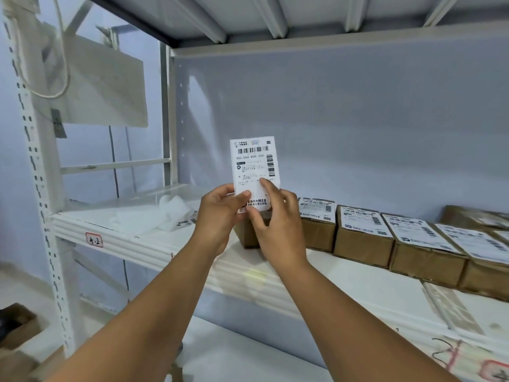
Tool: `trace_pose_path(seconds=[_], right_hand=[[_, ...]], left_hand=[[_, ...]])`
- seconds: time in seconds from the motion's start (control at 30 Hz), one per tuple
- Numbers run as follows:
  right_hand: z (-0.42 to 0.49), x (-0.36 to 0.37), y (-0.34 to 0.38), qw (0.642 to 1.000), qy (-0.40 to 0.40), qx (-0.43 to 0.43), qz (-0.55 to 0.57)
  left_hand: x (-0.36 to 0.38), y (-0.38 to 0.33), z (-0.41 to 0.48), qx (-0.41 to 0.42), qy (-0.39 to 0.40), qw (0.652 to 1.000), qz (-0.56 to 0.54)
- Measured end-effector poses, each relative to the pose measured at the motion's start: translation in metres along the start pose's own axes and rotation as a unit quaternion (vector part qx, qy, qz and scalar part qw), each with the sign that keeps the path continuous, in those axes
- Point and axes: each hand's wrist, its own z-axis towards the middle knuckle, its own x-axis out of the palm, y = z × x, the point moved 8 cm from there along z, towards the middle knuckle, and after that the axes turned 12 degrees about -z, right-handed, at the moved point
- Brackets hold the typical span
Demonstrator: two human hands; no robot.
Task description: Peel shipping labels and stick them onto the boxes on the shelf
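Note:
A white shipping label (pixel 254 164) with barcodes stands upright in front of me, above the shelf. My left hand (pixel 220 213) pinches its lower left edge with thumb on the front. My right hand (pixel 275 216) pinches the lower right part, one finger laid on the label's face. Behind my hands sits a plain brown box (pixel 248 232), mostly hidden. To its right runs a row of brown boxes, each with a label on top: one (pixel 318 224), another (pixel 363 235), a third (pixel 424 249).
The white shelf board (pixel 330 274) carries crumpled white backing papers (pixel 170 213) at the left. A perforated upright post (pixel 41 188) stands far left with a tag (pixel 94 239) on the shelf edge. More labelled boxes (pixel 484 255) sit at the right edge.

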Motion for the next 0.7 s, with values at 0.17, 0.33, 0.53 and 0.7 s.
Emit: trace_pose_path(seconds=[0.17, 0.33, 0.53, 0.7], right_hand=[[0.0, -0.01, -0.002, 0.999, -0.039, 0.014, -0.007], [0.0, -0.014, -0.008, 0.998, -0.045, 0.043, 0.005], [0.001, -0.015, -0.009, 0.997, -0.051, 0.055, 0.009], [0.001, -0.014, -0.011, 0.996, -0.054, 0.064, 0.015]], left_hand=[[-0.009, 0.01, -0.002, -0.012, -0.017, 0.999, -0.034], [-0.008, 0.017, -0.005, -0.068, 0.012, 0.994, -0.085], [-0.009, 0.017, -0.008, -0.08, 0.018, 0.995, -0.062], [-0.01, 0.021, -0.006, -0.087, 0.013, 0.996, -0.031]])
